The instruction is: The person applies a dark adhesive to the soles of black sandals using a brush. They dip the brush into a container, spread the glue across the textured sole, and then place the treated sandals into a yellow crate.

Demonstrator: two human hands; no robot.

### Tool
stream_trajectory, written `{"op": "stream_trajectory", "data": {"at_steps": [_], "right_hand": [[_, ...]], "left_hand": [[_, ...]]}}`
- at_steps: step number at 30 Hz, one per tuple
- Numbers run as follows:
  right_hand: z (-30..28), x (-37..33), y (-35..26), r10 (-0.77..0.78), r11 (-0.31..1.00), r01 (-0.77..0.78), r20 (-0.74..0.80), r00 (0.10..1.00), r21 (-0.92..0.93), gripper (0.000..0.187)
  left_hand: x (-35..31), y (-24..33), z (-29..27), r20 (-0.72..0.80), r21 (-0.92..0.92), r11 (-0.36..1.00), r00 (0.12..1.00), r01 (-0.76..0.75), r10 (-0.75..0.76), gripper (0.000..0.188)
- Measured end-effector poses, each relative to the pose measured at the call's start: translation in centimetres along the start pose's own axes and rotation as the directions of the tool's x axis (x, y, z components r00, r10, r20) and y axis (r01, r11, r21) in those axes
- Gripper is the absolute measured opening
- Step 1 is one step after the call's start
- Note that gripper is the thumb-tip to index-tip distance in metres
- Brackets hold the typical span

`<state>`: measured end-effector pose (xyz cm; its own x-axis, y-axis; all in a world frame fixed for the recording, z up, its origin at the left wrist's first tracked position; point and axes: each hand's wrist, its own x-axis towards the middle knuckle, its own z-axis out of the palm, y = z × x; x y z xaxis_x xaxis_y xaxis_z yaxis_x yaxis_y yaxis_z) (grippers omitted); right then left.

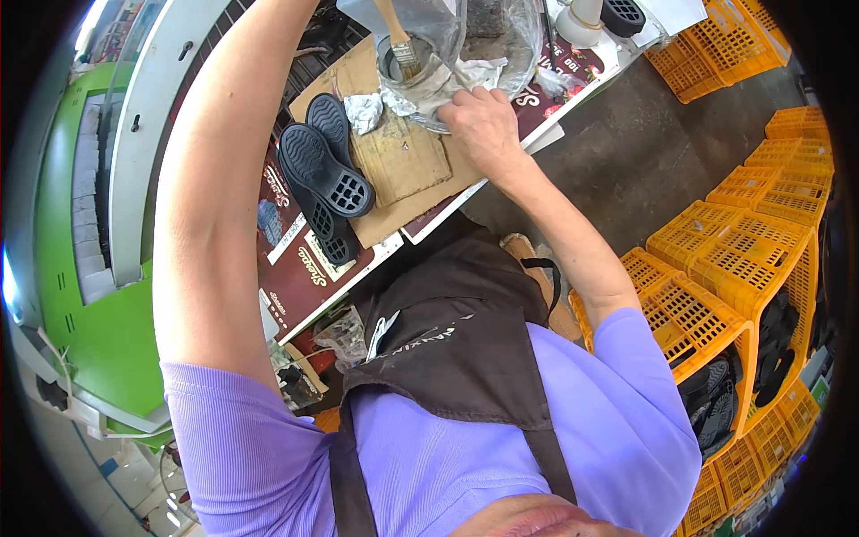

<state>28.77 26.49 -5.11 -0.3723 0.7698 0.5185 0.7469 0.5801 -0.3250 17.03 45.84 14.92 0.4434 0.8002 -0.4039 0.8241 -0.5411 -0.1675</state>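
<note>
My left forearm (233,116) reaches up past the top edge, so my left hand is out of the picture. My right hand (481,125) is closed, its fingers curled down at the edge of a clear plastic bag (523,45) and a crumpled whitish cloth (479,73). What lies under the fingers is hidden. Beside it a paint brush (403,55) with a wooden handle stands bristles down in a plastic-lined round container (386,67). Black shoe soles (324,170) lie left of my right hand on cardboard (407,170), near a crumpled white wad (363,114).
Dark red printed cartons (300,285) cover the bench under the cardboard. A white bottle-like container (580,25) stands at the far right, beside another black sole (623,16). Yellow crates (716,237), some holding black soles, are stacked along the right. A green-and-white machine (80,331) stands at left.
</note>
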Motion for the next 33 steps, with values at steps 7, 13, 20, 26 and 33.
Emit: {"op": "stream_trajectory", "data": {"at_steps": [7,13,20,26,33], "right_hand": [[-0.8,0.2,-0.4,-0.068,0.997,0.069,0.032,0.997,-0.021,0.010],[-2.0,-1.0,-2.3,0.002,1.000,-0.003,0.027,1.000,0.029,0.045],[-2.2,-1.6,-2.5,0.049,0.997,-0.053,0.084,0.995,0.054,0.052],[-2.0,-1.7,-2.6,0.070,0.996,-0.076,0.104,0.992,0.052,0.052],[-1.8,-2.0,-2.7,0.067,0.996,-0.072,0.104,0.992,0.045,0.051]], "left_hand": [[0.8,-0.2,-0.9,0.069,-0.019,1.000,0.997,-0.018,0.019,0.043],[0.6,2.3,-0.7,-0.020,-0.269,0.929,0.963,0.253,-0.268,0.077],[1.4,3.1,0.6,-0.080,-0.337,0.912,0.958,0.234,-0.276,0.086],[1.5,4.2,1.0,-0.061,-0.381,0.879,0.941,0.287,-0.334,0.092],[1.2,5.1,1.4,-0.087,-0.362,0.911,0.966,0.197,-0.243,0.082]]}}
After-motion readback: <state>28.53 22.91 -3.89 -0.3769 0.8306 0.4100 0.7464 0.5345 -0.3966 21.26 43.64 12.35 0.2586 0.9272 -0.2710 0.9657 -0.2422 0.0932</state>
